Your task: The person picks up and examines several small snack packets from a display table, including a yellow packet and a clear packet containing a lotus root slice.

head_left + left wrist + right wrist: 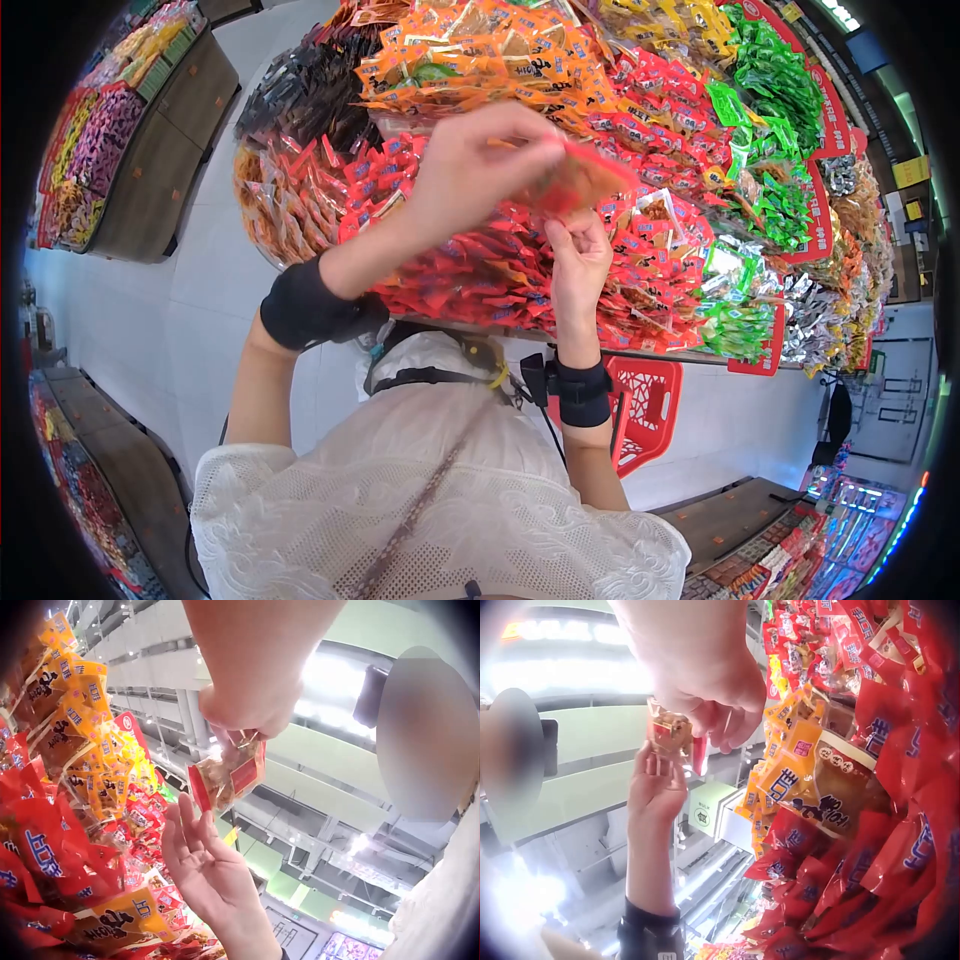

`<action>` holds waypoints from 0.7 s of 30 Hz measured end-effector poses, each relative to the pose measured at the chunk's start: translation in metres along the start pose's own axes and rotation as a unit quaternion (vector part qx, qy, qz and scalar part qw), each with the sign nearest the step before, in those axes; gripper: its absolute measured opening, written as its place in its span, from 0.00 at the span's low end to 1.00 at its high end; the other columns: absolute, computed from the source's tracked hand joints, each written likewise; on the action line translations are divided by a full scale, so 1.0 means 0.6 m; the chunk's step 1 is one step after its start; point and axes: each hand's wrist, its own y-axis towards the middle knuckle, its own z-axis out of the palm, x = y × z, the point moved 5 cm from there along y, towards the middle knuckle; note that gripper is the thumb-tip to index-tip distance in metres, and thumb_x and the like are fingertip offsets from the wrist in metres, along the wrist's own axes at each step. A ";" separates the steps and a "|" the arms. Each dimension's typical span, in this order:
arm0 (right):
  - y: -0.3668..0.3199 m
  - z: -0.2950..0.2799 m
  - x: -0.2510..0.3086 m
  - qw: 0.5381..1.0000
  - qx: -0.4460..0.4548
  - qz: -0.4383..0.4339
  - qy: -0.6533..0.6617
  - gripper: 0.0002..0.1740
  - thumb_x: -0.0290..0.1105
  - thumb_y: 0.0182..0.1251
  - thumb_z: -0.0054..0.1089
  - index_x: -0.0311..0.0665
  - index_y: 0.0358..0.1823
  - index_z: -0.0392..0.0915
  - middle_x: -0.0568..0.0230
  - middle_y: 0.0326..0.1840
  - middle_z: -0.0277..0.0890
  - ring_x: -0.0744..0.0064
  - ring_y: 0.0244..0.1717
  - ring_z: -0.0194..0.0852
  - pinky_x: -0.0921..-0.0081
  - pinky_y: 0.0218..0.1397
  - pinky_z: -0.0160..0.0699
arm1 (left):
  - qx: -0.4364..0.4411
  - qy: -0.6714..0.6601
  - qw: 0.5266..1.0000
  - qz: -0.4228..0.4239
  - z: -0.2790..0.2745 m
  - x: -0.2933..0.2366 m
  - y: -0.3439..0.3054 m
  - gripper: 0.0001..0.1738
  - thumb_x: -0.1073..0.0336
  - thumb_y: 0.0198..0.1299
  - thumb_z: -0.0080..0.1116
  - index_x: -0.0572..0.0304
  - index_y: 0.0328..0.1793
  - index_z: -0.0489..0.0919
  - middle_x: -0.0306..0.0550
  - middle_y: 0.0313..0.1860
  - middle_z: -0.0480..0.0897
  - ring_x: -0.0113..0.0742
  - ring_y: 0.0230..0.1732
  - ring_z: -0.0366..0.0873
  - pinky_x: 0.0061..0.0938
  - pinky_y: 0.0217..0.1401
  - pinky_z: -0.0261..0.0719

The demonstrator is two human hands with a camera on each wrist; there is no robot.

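Red-edged packet (585, 182) between both hands (478, 165) (582, 258)

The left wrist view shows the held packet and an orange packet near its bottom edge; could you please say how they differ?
The held packet has red edges, while the orange packet is mostly orange with dark characters. The left hand pinches the held packet; the orange packet lies among red packets. Both have glossy wrapping.
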 end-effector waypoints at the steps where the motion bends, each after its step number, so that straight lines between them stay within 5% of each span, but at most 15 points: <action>1: 0.002 0.002 0.001 1.000 0.003 0.008 0.002 0.08 0.21 0.56 0.57 0.37 0.26 0.66 0.61 0.41 0.75 0.80 0.41 0.71 0.83 0.47 0.67 | -0.023 -0.027 0.998 -0.054 -0.011 0.030 0.010 0.06 0.70 0.57 0.55 0.65 0.37 0.78 0.35 0.31 0.78 0.18 0.32 0.72 0.14 0.35 0.72; 8: 0.000 0.002 -0.006 0.997 0.038 0.067 0.013 0.07 0.20 0.56 0.57 0.37 0.29 0.66 0.61 0.42 0.74 0.80 0.42 0.70 0.82 0.48 0.68 | -0.067 -0.059 0.987 -0.130 -0.023 0.083 0.008 0.06 0.68 0.57 0.56 0.63 0.38 0.77 0.32 0.28 0.77 0.14 0.29 0.71 0.10 0.29 0.68; 14: 0.010 0.030 0.023 0.997 -0.002 0.069 0.030 0.12 0.21 0.59 0.54 0.32 0.45 0.66 0.61 0.46 0.72 0.79 0.45 0.69 0.83 0.48 0.68 | -0.039 -0.027 0.987 -0.157 -0.007 0.097 -0.007 0.07 0.69 0.57 0.56 0.65 0.38 0.77 0.34 0.29 0.78 0.13 0.28 0.71 0.08 0.29 0.67; 21: 0.017 0.023 0.022 0.998 0.017 0.063 -0.002 0.14 0.22 0.59 0.55 0.28 0.46 0.68 0.62 0.42 0.74 0.81 0.40 0.71 0.85 0.43 0.70 | -0.054 -0.059 0.981 -0.175 -0.002 0.108 -0.018 0.09 0.66 0.55 0.58 0.65 0.34 0.78 0.38 0.29 0.81 0.17 0.30 0.74 0.13 0.31 0.72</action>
